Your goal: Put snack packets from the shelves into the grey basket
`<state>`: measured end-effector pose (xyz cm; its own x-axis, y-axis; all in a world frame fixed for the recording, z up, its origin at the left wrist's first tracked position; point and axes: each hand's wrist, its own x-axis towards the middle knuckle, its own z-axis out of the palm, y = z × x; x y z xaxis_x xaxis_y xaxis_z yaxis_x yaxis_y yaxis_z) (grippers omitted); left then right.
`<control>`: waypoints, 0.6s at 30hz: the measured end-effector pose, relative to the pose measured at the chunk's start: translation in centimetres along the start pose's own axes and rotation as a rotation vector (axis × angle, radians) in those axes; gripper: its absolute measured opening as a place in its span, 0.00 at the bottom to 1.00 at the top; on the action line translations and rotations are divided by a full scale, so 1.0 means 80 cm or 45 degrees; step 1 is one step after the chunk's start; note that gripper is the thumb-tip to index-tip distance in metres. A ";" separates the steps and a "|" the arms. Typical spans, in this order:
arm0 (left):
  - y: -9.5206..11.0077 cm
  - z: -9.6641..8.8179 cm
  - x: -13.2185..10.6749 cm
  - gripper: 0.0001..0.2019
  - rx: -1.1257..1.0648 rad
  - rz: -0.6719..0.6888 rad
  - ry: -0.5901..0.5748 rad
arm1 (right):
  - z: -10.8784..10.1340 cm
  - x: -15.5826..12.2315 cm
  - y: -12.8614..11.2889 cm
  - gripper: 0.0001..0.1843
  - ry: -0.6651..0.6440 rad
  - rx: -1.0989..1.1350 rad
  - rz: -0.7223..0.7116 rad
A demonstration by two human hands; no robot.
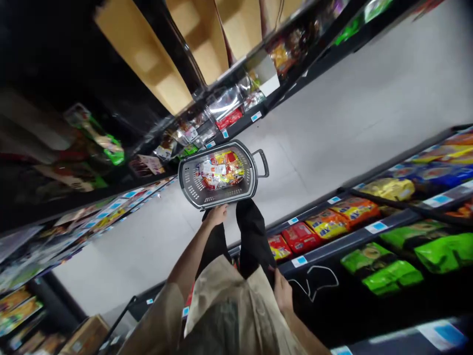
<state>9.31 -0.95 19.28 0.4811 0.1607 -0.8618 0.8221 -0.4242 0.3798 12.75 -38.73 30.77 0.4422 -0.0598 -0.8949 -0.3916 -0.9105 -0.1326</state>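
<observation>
A grey shopping basket (189, 192) with perforated walls is in front of my legs, above the pale floor. Several colourful snack packets (221, 170) lie inside it, in red, yellow and clear wrapping. My left hand (217, 215) is at the basket's near rim with its fingers closed; the exact grip is partly hidden. A loop handle (263, 163) sticks out at the basket's right end. Low beside my right thigh hangs my right hand (283, 292), close to the shelf. Its fingers are dim and partly hidden against the dark trousers, so I cannot make out anything in them.
Shelves (236, 129) of wrapped snacks run along the far side of the aisle. On the near right, another shelf (321, 246) bears red, yellow and green packets (393, 276). The grey floor (332, 123) stretches between them. A cardboard box (86, 335) stands at lower left.
</observation>
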 end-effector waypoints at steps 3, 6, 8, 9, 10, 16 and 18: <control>-0.012 0.008 0.093 0.26 0.074 -0.090 -0.019 | 0.010 0.011 0.046 0.41 0.104 0.185 0.039; -0.025 0.004 0.156 0.30 0.160 -0.210 -0.053 | 0.016 0.015 0.050 0.42 0.097 0.228 0.077; -0.025 -0.008 0.180 0.33 0.283 -0.286 -0.040 | 0.016 0.018 0.036 0.43 0.090 0.243 0.101; -0.022 -0.016 0.187 0.33 0.340 -0.292 -0.015 | 0.015 0.020 0.028 0.43 0.087 0.250 0.117; -0.017 -0.025 0.192 0.32 0.393 -0.281 0.019 | 0.014 0.021 0.021 0.43 0.082 0.259 0.132; -0.004 -0.065 0.256 0.26 0.585 -0.240 0.052 | 0.021 0.030 0.007 0.37 0.147 0.375 0.147; -0.015 -0.062 0.304 0.29 0.639 -0.237 0.003 | 0.029 0.043 0.021 0.31 0.230 0.353 0.166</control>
<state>21.51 7.88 -0.50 0.3424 0.2755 -0.8983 0.6469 -0.7624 0.0127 11.73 -39.53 26.44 0.4997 -0.2621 -0.8256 -0.6472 -0.7464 -0.1547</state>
